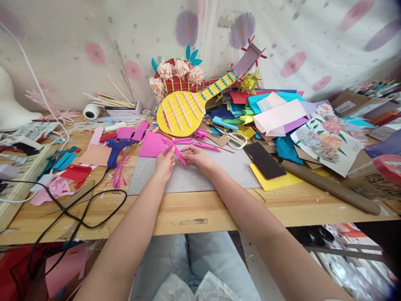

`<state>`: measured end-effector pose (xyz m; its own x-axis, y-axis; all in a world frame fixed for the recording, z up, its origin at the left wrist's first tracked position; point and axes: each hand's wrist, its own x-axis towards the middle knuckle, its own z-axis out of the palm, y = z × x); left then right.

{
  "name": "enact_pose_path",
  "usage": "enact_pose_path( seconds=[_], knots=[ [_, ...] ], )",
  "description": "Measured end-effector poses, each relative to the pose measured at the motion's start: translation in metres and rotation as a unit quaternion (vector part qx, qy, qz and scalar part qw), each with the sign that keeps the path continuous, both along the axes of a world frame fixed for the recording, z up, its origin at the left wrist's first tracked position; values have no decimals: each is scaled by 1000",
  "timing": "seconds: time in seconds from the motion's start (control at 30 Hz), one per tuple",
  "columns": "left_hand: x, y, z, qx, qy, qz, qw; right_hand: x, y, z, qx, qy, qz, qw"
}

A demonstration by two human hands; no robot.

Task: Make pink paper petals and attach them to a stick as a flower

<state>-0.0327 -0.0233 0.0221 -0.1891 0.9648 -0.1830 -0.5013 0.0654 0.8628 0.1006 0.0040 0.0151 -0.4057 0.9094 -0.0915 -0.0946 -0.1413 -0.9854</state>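
Note:
A narrow strip of magenta paper [178, 154] is held slantwise between my two hands, above the grey cutting mat [232, 169]. My left hand [164, 164] pinches it from the left, its fingers closed. On the other side my right hand [194, 158] grips the strip's lower end between thumb and fingers. Just behind my left hand lies a larger magenta sheet [150, 144]. Another magenta strip [207, 146] rests on the mat behind my right hand. A rolled pink paper flower [200, 134] sits a little farther back.
A yellow paper lute [181, 113] leans at the back. Left of the mat are a blue glue gun [117, 150] with a looping black cord and paper scraps. To the right lie scissors [236, 140], a phone [264, 160], a wooden stick [328, 187] and piled coloured paper.

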Motion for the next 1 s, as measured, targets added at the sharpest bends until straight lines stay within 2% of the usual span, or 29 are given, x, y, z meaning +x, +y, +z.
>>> enact_pose_path(
  seconds=[0.03, 0.07, 0.1, 0.17, 0.2, 0.27, 0.3, 0.37, 0.43, 0.5, 0.57, 0.63, 0.67, 0.73, 0.83, 1.0],
  knots=[
    [1, -1, 0, -2, 6, 12, 1000, 6, 3, -1, 43, -35, -10, 998],
    [2, -1, 0, -3, 7, 17, 1000, 15, 7, -1, 106, -84, -48, 990],
    [1, -1, 1, -2, 4, 15, 1000, 25, 11, -1, 175, -157, -102, 967],
    [0, -1, 1, 1, -5, 4, 1000, 47, 18, -1, 271, -318, -189, 889],
    [-1, -1, 1, 5, -9, -2, 1000, 58, 21, -2, 306, -383, -200, 848],
    [-2, -1, 1, 14, -17, -15, 1000, 74, 24, -3, 330, -475, -201, 790],
    [-2, -1, 1, 19, -21, -20, 999, 78, 25, -4, 328, -503, -204, 773],
    [-3, -1, 0, 28, -28, -28, 999, 82, 25, -6, 316, -529, -206, 760],
    [-4, -1, -1, 33, -35, -33, 998, 81, 26, -7, 310, -528, -208, 763],
    [-5, -1, -1, 35, -43, -38, 998, 76, 27, -8, 296, -495, -208, 790],
    [-5, -1, -1, 36, -51, -46, 997, 67, 26, -8, 250, -414, -198, 853],
    [-5, -1, 0, 35, -55, -66, 996, 54, 23, -9, 170, -296, -173, 924],
    [-4, -1, -1, 33, -55, -82, 995, 46, 20, -10, 143, -251, -157, 944],
    [-3, -2, -1, 25, -48, -113, 992, 32, 13, -13, 128, -228, -126, 957],
    [0, -3, -2, 10, -36, -139, 990, 19, 7, -17, 170, -263, -103, 944],
    [-1, -3, -4, 6, -34, -138, 990, 22, 8, -14, 177, -208, -78, 959]
  ],
)
